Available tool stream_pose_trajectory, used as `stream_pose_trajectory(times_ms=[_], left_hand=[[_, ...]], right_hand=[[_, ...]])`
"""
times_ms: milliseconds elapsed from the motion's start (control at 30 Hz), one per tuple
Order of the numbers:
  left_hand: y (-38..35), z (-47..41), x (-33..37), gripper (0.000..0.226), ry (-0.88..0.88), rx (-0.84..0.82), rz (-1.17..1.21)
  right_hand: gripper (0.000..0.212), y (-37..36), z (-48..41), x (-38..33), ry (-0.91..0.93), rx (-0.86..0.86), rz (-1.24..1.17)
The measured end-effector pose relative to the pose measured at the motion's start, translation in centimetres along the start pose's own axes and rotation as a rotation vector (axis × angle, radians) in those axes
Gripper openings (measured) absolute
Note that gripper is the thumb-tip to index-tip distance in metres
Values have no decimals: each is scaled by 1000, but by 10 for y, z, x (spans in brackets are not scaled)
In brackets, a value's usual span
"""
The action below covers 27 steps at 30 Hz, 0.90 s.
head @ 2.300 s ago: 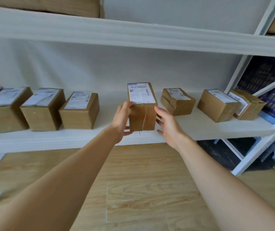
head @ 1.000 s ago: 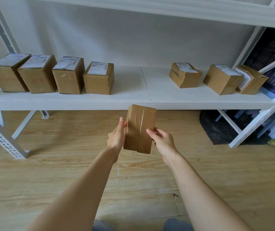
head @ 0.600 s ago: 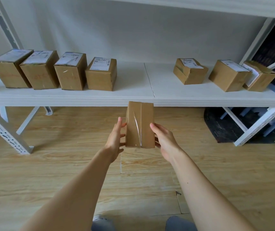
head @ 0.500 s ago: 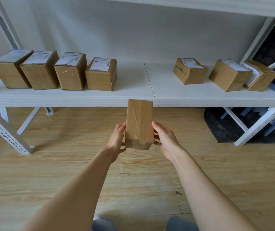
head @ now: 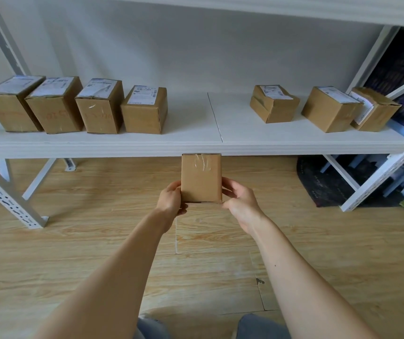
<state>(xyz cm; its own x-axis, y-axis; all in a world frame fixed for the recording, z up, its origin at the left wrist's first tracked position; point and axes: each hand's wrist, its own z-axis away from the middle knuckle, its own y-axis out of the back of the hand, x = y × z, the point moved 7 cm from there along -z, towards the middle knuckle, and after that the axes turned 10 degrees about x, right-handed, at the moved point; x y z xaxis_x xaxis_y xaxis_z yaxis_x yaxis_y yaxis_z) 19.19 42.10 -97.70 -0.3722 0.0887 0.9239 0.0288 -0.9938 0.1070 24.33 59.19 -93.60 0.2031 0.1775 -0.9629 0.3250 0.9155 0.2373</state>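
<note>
A pale wooden floor (head: 98, 253) is stretching out beneath the person's extended arms. Beyond it a white shelf (head: 245, 140) is carrying four labelled cartons (head: 144, 113) in a row at its left end and three more cartons (head: 273, 106) towards its right. A plain white wall (head: 196, 52) is rising behind them. Just in front of the shelf's edge, above the floor, a small taped cardboard box (head: 201, 179) is being held upright in the air. The left grip (head: 171, 200) is curling round its left side, and the right grip (head: 238, 199) is clasping its right side, both low on the box.
</note>
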Motion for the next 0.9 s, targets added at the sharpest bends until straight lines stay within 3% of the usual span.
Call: stream_pose_trajectory(times_ms=[100,333,567,767,900], left_hand=[[3,1,1,60,-27,-23,-69],[3,9,8,63,-63,-147,13],[-7,14,18,57,-77,-263,85],[-14,14,15,42,-136,-257,31],[-12,9,10,36,-147,-237,-44]], right_hand=[[66,2,-3,-1,14,21,-29],[30,-5,-6,-4,-19,46,-90],[17,-2,-6,0,-114,178,-220],[22,-3,-3,4,-194,184,-306],[39,-4,-6,11,-221,190,-268]])
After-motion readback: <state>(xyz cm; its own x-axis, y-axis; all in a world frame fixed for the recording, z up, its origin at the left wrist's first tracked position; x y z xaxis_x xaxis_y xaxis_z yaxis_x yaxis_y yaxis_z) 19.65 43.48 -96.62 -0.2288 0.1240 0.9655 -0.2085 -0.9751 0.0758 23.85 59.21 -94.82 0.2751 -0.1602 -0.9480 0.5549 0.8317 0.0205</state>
